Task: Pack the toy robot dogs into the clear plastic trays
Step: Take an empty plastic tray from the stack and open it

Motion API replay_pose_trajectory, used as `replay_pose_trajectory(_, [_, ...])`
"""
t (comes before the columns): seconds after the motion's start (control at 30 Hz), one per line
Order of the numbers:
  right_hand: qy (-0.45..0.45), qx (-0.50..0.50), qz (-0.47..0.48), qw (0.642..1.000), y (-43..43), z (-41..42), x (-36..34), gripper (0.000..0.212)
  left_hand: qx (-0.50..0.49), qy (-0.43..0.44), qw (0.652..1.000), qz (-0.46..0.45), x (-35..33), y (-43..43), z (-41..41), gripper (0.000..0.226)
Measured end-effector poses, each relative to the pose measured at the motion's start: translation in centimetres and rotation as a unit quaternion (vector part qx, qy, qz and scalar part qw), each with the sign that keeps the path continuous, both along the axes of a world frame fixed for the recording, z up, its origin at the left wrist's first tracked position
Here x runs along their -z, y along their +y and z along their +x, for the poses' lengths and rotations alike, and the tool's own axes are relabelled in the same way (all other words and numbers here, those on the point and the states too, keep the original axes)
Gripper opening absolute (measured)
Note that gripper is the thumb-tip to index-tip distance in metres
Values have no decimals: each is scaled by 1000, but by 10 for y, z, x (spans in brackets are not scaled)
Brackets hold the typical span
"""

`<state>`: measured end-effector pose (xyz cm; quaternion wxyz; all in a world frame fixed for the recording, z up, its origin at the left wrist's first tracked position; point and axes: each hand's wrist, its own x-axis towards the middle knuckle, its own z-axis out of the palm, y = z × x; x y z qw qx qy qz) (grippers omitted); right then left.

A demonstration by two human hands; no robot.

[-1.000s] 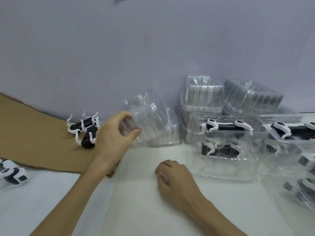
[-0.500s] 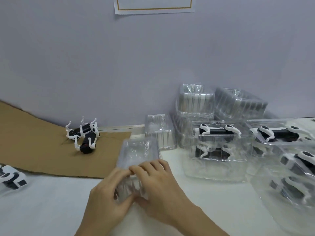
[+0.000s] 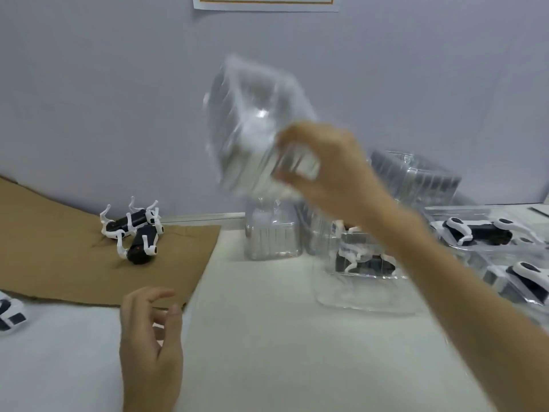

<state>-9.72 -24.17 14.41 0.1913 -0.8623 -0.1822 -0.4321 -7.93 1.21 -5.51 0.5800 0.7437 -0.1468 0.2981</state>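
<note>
Our right fingers [image 3: 286, 141] curl over one end of a clear plastic tray [image 3: 252, 123], thumb below, so our right hand [image 3: 326, 171] grips it in the air in front of the wall. The tray is tilted and blurred, and we cannot tell whether it is one tray or several nested. Our left fingers [image 3: 154, 295] are loosely bent and apart, holding nothing. Our left hand [image 3: 151, 346] hovers low over the white table [image 3: 282, 337], near the edge of the brown cardboard [image 3: 59, 263]. Two loose toy robot dogs [image 3: 133, 230] lie touching each other on that cardboard, legs up. Part of another dog [image 3: 10, 315] shows at the left edge. Below the raised tray stands an upright tray stack [image 3: 271, 233]. Right of it, under our forearm, a packed tray [image 3: 362, 263] holds a dog. More filled trays [image 3: 475, 233] lie further right.
</note>
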Motion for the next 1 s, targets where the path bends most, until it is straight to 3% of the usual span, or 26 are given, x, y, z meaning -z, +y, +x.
replay_pose_trajectory(0.2, [89,221,-19,971,-100,45,-88,37,40,-21,996,80,-2,-14,-11,17])
replay_pose_trajectory(0.33, [266,225,-32,937,-127,69,-75,52,46,-12,994,103,2,-16,-12,20])
replay_pose_trajectory(0.4, [282,230,-26,931,-130,74,-62,62,51,-8,993,110,3,-16,-11,21])
replay_pose_trajectory(0.5, [256,238,3,937,-128,79,-59,63,58,-6,991,117,3,-16,-10,20])
replay_pose_trajectory(0.57, [233,275,-31,932,-123,81,-57,63,59,-3,991,119,3,-15,-11,19])
replay_pose_trajectory(0.63, [148,294,-60,942,-110,80,-52,60,61,1,991,120,3,-16,-11,17])
replay_pose_trajectory(0.7, [21,226,-37,973,-82,75,-41,46,64,3,991,121,3,-17,-11,16])
replay_pose_trajectory(0.77, [-39,108,-26,993,-48,71,-19,32,68,5,990,122,4,-16,-9,16])
replay_pose_trajectory(0.8, [-23,64,-45,997,-32,73,-4,29,68,9,990,123,4,-15,-8,15])
replay_pose_trajectory(0.87, [91,48,-103,989,-6,85,31,29,67,17,989,129,7,-14,-7,13])
replay_pose_trajectory(1.0, [352,194,-215,890,10,109,108,54,70,32,988,132,9,-11,-5,14])
